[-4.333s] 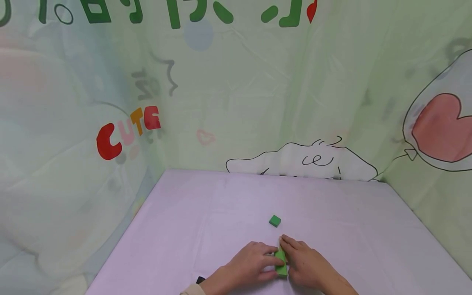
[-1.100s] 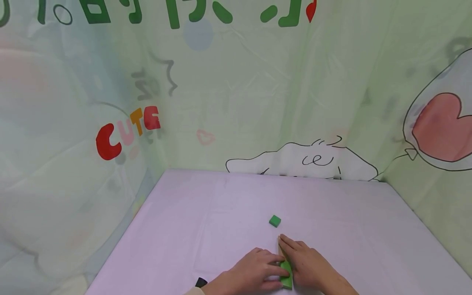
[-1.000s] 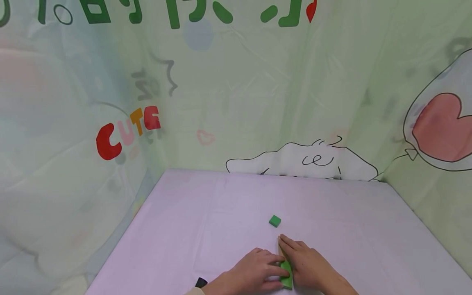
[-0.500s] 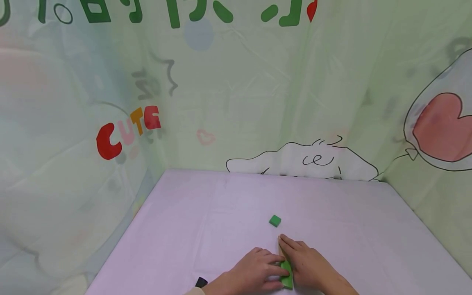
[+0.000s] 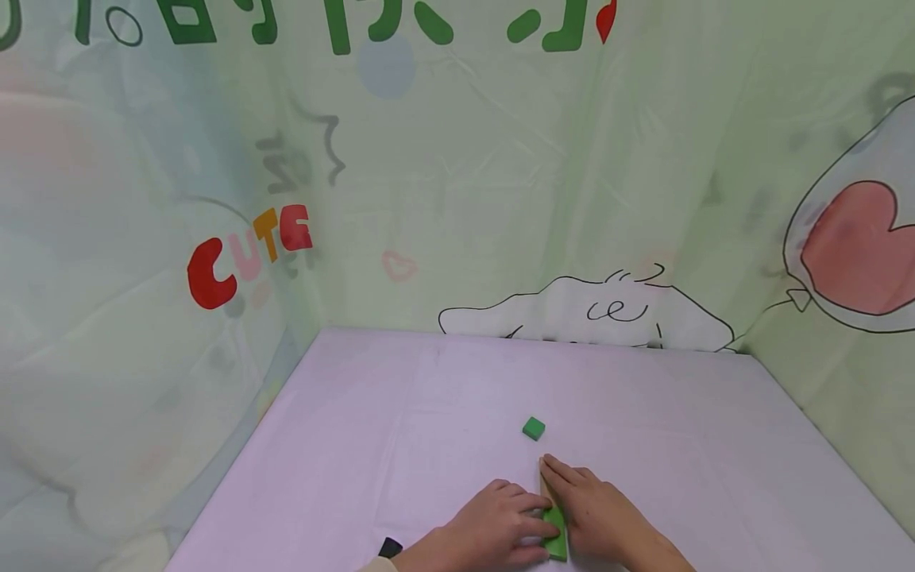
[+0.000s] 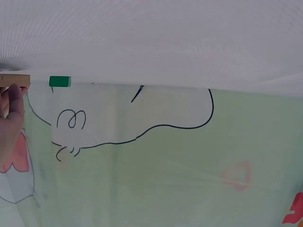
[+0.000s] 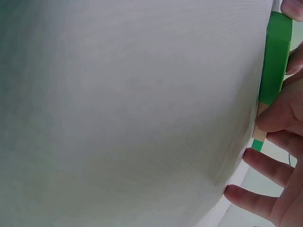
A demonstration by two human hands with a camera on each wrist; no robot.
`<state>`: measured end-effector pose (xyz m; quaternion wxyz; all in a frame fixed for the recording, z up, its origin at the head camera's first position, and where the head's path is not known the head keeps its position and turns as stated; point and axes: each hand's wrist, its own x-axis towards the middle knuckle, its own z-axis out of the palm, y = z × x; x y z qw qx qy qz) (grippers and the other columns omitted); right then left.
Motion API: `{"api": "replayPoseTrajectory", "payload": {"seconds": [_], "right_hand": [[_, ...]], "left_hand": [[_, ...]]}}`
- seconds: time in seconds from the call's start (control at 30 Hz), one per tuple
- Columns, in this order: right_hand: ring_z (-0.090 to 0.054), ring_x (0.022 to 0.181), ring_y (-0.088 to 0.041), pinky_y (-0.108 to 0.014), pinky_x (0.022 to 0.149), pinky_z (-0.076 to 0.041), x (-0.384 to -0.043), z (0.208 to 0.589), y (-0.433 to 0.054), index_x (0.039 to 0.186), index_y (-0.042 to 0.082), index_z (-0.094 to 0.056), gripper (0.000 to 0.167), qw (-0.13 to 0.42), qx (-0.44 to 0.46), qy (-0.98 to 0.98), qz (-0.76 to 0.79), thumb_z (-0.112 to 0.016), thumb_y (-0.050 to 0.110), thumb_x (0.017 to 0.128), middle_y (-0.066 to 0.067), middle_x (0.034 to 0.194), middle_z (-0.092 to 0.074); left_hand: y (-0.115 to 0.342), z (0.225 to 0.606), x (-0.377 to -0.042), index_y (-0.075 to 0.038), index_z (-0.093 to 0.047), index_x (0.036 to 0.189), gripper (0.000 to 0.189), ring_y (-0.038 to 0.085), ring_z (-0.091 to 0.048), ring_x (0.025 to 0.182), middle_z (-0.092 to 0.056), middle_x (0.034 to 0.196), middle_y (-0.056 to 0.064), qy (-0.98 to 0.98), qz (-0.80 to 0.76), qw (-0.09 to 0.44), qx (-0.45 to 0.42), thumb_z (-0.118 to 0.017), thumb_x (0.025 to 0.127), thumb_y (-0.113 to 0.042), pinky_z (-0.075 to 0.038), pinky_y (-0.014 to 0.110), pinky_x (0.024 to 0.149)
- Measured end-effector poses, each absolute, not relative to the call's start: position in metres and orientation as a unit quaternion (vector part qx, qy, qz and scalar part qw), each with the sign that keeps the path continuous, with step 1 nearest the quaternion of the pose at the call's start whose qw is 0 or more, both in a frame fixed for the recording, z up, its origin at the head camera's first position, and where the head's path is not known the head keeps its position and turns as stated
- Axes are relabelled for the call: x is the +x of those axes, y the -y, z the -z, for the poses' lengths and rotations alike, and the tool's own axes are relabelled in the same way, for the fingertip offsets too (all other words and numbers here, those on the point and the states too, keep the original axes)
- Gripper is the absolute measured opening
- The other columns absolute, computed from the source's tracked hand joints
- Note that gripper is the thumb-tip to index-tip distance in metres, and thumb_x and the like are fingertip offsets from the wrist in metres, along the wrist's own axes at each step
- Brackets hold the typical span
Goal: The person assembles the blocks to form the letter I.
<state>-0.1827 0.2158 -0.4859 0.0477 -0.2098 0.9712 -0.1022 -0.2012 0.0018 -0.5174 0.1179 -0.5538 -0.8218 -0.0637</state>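
Covering the table (image 5: 457,397) is a pale lilac surface, walled on the back and both sides by printed fabric (image 5: 443,183) with green characters, the word "CUTE" and a balloon (image 5: 858,246) bearing a red heart. A small green cube (image 5: 533,429) lies just beyond the hands, and a dark piece (image 5: 389,548) by the left sleeve (image 5: 379,565) is partly cut off by the head view's lower edge. The left hand (image 5: 496,524) grips the light-green block (image 5: 559,547), flat on the table between both hands. The right hand (image 5: 600,508) presses along the other side, fingers reaching over the wooden piece (image 5: 546,488); its thumb is hard to make out, so I cannot tell whether it pinches. Fingers hide much of both pieces. The block's long axis runs away from the person, veering slightly left, with the wood continuing that line at its far end
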Motion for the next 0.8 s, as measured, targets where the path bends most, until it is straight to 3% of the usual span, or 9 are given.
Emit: {"api": "replayPoseTrajectory", "payload": {"seconds": [0.8], "right_hand": [[-0.057, 0.132, -0.038, -0.061, 0.095, -0.053, -0.1821, 0.4852, -0.2149, 0.148, 0.003, -0.054, 0.065, 0.055, -0.195, -0.973, 0.11, -0.074, 0.021, 0.089, -0.01, 0.157, -0.051]], "left_hand": [[-0.0028, 0.5212, -0.2022, -0.034, -0.075, 0.127, 0.03, 0.001, -0.06, 0.126, -0.068, 0.136, -0.011, 0.817, 0.067, 0.134, -0.557, -0.059, 0.104, -0.045, -0.046, 0.02, 0.101]]}}
